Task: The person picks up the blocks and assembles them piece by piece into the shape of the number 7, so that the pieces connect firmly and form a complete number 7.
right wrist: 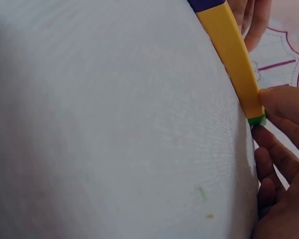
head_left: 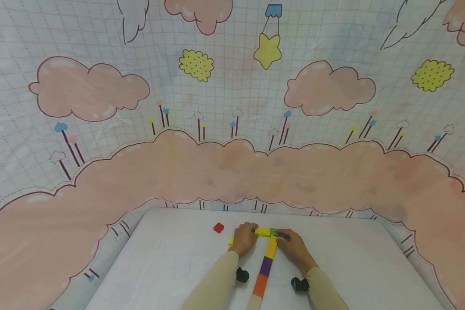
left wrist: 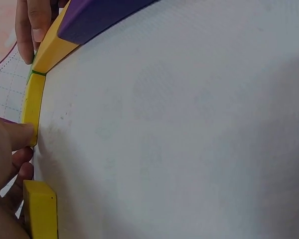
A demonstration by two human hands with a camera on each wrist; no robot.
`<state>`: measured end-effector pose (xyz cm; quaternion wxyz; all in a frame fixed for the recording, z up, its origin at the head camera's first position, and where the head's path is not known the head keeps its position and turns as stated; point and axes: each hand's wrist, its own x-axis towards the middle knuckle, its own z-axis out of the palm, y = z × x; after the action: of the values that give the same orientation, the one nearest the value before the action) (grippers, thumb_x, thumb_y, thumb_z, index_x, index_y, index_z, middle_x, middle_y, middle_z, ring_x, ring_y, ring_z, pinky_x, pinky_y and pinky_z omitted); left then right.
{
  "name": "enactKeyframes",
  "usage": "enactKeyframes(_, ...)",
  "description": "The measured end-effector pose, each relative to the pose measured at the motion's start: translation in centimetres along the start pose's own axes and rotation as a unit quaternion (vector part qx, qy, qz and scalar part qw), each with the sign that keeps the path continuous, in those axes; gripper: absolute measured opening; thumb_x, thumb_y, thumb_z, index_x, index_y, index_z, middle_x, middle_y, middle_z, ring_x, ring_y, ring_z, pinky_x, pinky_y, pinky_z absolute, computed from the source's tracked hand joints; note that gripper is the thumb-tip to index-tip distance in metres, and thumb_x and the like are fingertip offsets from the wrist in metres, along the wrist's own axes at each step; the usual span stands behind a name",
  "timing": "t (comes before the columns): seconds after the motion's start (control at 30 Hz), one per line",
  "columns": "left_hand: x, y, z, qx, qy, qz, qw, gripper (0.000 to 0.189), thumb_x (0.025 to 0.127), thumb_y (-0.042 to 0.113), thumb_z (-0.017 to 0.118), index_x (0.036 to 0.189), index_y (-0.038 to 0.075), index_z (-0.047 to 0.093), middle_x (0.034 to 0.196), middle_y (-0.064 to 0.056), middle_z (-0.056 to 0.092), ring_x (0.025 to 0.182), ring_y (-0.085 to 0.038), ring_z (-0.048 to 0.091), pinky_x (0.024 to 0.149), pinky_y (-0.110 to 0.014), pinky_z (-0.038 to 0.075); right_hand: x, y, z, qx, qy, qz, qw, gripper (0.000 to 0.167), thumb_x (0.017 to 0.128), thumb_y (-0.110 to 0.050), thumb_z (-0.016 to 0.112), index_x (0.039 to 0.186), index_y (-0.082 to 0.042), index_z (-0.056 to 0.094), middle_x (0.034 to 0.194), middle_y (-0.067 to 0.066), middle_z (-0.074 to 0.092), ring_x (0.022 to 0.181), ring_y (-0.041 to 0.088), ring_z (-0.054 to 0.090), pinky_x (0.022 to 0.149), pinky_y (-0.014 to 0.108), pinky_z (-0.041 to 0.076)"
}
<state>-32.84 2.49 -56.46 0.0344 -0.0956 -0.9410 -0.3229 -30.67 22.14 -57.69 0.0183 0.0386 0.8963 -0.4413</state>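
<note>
A row of wooden blocks runs up the table: a beige block, an orange block, a purple block and a yellow-orange block. Across its far end lie a green block and a yellow block, end to end. My left hand pinches the left end of this yellow block, its thumb showing in the left wrist view. With thumb and forefinger my right hand pinches around the green block, the thumb touching the yellow-orange block. Some fingertips are hidden behind the blocks.
A red block lies to the left, beyond the left hand. Another yellow block sits beside the left hand, partly covered by it in the head view. The white table meets a printed cloth backdrop at its far edge.
</note>
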Motion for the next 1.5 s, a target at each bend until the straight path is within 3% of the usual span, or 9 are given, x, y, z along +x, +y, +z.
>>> enactKeyframes(0.3,-0.07,0.04,-0.08,0.011,0.005,0.006,0.9999,0.026,0.093,0.017,0.066,0.119,0.012,0.068,0.112,-0.005,0.067,0.102,-0.023,0.058,0.098,-0.044,0.046,0.23,-0.07,0.13,0.004,0.008,0.017,0.9998,0.035,0.092,-0.026,0.066,0.127,-0.021,0.064,0.135,0.010,0.058,0.129,0.033,0.048,0.110,0.060,0.035)
enactKeyframes(0.57,-0.04,-0.04,-0.04,0.024,0.012,0.018,0.9995,0.024,0.092,0.016,0.066,0.116,0.011,0.068,0.102,-0.003,0.065,0.094,-0.020,0.056,0.092,-0.042,0.046,0.55,0.34,0.31,-0.008,0.014,-0.017,0.9997,0.033,0.092,-0.024,0.067,0.125,-0.018,0.065,0.133,0.011,0.060,0.127,0.034,0.051,0.109,0.059,0.037)
enactKeyframes(0.73,-0.18,0.13,-0.23,0.023,0.011,0.016,0.9995,0.024,0.093,0.016,0.066,0.116,0.011,0.068,0.102,-0.002,0.065,0.095,-0.020,0.056,0.091,-0.042,0.046,0.55,0.32,0.27,-0.006,0.014,-0.018,0.9997,0.032,0.092,-0.023,0.067,0.124,-0.018,0.066,0.132,0.011,0.061,0.127,0.034,0.051,0.109,0.059,0.037)
enactKeyframes(1.1,-0.24,0.31,-0.48,0.015,0.005,0.003,0.9999,0.030,0.093,0.019,0.066,0.122,0.011,0.065,0.108,-0.004,0.067,0.100,-0.021,0.057,0.098,-0.043,0.046,0.58,-0.01,0.20,-0.008,0.015,-0.012,0.9998,0.031,0.092,-0.023,0.067,0.123,-0.019,0.067,0.131,0.010,0.061,0.125,0.033,0.052,0.108,0.058,0.038)
enactKeyframes(1.5,-0.27,-0.21,-0.81,-0.011,0.003,0.014,0.9998,0.030,0.093,0.016,0.066,0.122,0.010,0.064,0.108,-0.004,0.067,0.101,-0.021,0.059,0.100,-0.043,0.047,0.58,-0.18,0.32,0.004,0.011,0.011,0.9999,0.032,0.092,-0.024,0.066,0.124,-0.019,0.066,0.133,0.010,0.060,0.128,0.034,0.050,0.109,0.059,0.037)
